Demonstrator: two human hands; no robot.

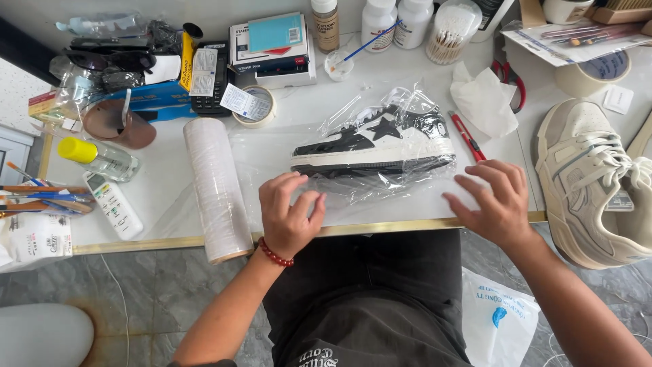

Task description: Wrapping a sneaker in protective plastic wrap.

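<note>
Both hands, left hand [288, 214] and right hand [496, 200], are pressing spread, empty fingers on the clear plastic film [353, 194] draping the black-and-white sneaker [377, 143] mid-bench [163, 197]; uneven tension is likely risking wrinkling, tearing or film clinging to itself.

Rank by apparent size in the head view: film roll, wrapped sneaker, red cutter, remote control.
1. Wrapped sneaker and film roll: look alike in length, so unranked.
2. Remote control and red cutter: similar length; the remote is wider.
</note>
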